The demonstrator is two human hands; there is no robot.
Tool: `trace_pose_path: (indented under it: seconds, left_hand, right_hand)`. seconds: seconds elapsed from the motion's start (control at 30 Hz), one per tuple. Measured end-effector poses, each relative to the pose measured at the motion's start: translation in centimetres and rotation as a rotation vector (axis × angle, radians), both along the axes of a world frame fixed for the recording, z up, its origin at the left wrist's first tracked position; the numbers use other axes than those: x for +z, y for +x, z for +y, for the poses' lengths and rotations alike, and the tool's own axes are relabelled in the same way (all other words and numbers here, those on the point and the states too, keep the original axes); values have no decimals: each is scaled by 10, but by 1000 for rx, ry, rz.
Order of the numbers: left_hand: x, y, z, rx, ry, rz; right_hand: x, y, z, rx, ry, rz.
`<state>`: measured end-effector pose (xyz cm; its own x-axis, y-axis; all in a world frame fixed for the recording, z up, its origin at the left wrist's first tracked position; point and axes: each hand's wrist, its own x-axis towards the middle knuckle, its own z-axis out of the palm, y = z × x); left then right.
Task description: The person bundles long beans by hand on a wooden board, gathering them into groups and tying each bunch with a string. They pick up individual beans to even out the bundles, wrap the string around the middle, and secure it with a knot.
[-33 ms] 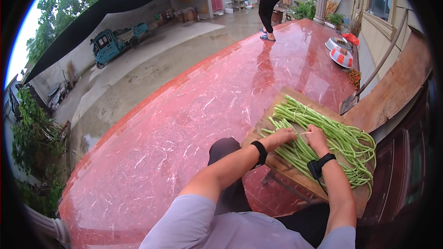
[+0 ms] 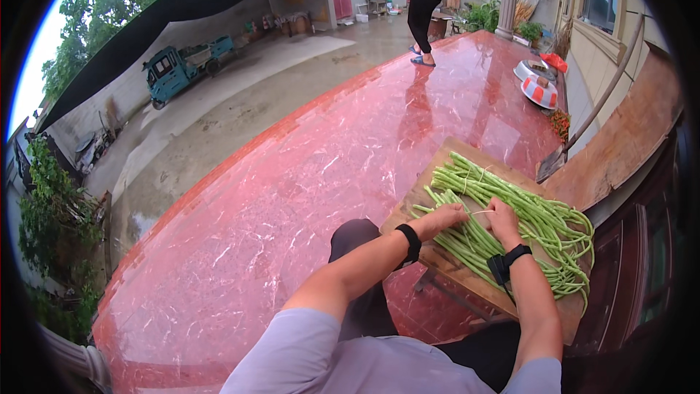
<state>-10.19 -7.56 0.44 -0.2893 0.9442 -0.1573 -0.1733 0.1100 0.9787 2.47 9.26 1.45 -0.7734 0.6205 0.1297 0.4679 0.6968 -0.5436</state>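
- The near bundle of long green beans (image 2: 467,239) lies on the wooden surface (image 2: 418,191), along its side closer to the person.
- The far bundle of long green beans (image 2: 521,190) lies along the surface's far side, with a pale band (image 2: 483,173) around it toward one end.
- The left hand (image 2: 445,217), over the surface, has its grip pinched, apparently on one end of a pale strand (image 2: 479,211); whether it also presses the beans I cannot tell.
- The right hand (image 2: 502,220), over the middle of the surface, has its grip closed on the strand's other side.
- Each bean looks light, slim and bendable, drooping at the surface's right-hand edge; a whole bundle should be heavier and floppy, and single pods could snap if squeezed or bent sharply.
- The best hold is probably around a bundle's straighter end, at the left of the surface, with support beneath the loose curved ends.
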Motion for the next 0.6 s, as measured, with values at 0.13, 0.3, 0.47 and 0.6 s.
trace_pose_path:
  seconds: [0.13, 0.3, 0.47, 0.6]
  left_hand:
    - [-1, -1, -1, -22, -21, -9]
    - [-5, -5, -1, -27, 19, -23]
    - [-11, -4, 3, -60, 5, 23]
    - [-9, -5, 0, -66, -12, 50]
  right_hand:
    - [4, 10, 5, 235, -589, -13]
    - [-15, -2, 0, 416, -513, 197]
    - [-20, -10, -1, 357, -306, 250]
    - [-8, -10, 5, 350, -515, 160]
